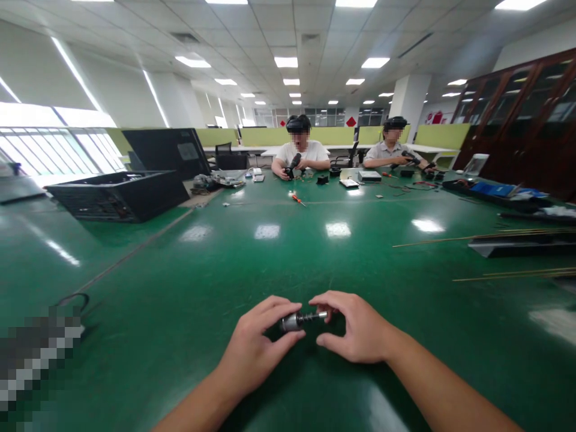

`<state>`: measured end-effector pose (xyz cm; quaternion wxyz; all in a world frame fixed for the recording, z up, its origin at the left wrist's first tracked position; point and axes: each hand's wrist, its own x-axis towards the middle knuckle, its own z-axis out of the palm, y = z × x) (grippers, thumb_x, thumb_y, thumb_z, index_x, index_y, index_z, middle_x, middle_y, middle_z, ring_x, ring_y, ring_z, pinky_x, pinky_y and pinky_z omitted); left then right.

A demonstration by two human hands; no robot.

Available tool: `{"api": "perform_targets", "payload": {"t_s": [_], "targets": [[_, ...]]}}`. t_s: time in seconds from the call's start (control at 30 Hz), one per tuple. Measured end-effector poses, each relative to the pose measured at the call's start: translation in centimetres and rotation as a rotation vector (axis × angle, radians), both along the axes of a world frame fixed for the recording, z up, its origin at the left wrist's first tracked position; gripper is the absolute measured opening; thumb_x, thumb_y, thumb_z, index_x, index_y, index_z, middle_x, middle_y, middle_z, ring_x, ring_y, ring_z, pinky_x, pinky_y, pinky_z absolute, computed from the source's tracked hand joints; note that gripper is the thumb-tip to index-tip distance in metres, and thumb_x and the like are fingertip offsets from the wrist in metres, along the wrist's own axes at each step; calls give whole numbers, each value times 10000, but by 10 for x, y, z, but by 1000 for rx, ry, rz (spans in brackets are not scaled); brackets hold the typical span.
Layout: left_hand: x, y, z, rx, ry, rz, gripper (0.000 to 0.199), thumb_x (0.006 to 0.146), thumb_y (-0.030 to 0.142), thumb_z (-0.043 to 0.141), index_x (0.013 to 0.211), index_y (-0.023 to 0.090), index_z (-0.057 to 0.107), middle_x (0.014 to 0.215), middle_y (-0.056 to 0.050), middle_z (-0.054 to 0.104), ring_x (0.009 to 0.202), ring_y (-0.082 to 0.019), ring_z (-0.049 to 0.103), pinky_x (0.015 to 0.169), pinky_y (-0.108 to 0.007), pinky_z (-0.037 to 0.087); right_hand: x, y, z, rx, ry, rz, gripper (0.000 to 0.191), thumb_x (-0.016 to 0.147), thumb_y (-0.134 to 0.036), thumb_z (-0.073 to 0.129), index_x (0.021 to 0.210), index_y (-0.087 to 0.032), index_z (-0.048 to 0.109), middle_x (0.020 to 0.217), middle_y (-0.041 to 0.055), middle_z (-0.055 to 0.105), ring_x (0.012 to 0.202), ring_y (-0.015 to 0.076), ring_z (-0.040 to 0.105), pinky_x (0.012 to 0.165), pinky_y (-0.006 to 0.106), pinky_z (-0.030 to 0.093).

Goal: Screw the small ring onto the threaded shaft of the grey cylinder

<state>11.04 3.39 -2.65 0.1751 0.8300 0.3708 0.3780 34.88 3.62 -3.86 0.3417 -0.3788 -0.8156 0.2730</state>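
Note:
My left hand [258, 336] is closed around a small cylindrical metal part [293, 322], gripping its thick grey-and-black body between thumb and fingers. A thinner stepped shaft with a bright silver tip points right from that body. Around the tip curves my right hand [355, 327], thumb and forefinger well apart; whether its rear fingers touch the tip I cannot tell. Both hands are just above the green tabletop [216, 264], near its front edge.
Across the table two people [301, 150] [391, 144] handle dark tools. An orange screwdriver [297, 199] lies mid-table. A black computer case [119, 195] stands at left, thin brass-coloured rods [450, 241] and a dark metal channel [517, 245] at right.

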Motion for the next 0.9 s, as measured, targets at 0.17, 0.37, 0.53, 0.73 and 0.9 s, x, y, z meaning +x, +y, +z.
{"api": "perform_targets", "payload": {"t_s": [0.17,0.37,0.53,0.73,0.9], "targets": [[3,-3,-4,-23,-11,34,372,755,164,771,1099,249,658,964,-5,711,872,-160,670,801,-262,523,-3,-3,2,33,-26,-6,430,740,-280,748,1149,-201,644,962,46,689,829,197,632,786,320,488],[7,-5,-2,-58,-33,-17,259,759,137,753,991,229,681,938,-4,703,866,-149,661,795,-254,516,-5,-6,5,65,-53,21,290,765,-243,718,1051,-207,683,901,25,695,802,182,630,742,294,460],[9,-5,-3,-64,-44,-49,280,744,140,779,999,223,699,949,-15,706,879,-149,662,807,-251,522,-7,-5,3,87,-76,15,198,789,-254,695,979,-200,696,844,20,688,762,170,620,714,283,443],[10,-4,-3,-61,-40,-72,265,753,169,785,1004,217,716,940,-28,715,867,-155,669,793,-252,531,-8,-8,2,114,-124,4,147,791,-272,689,921,-204,698,806,15,693,725,170,616,684,283,418],[10,-4,-3,-79,-33,-65,269,746,186,793,1003,223,725,945,-33,717,869,-164,674,796,-261,539,-9,-8,0,129,-142,12,133,818,-267,660,928,-206,701,813,17,702,721,171,617,686,288,410]]}}
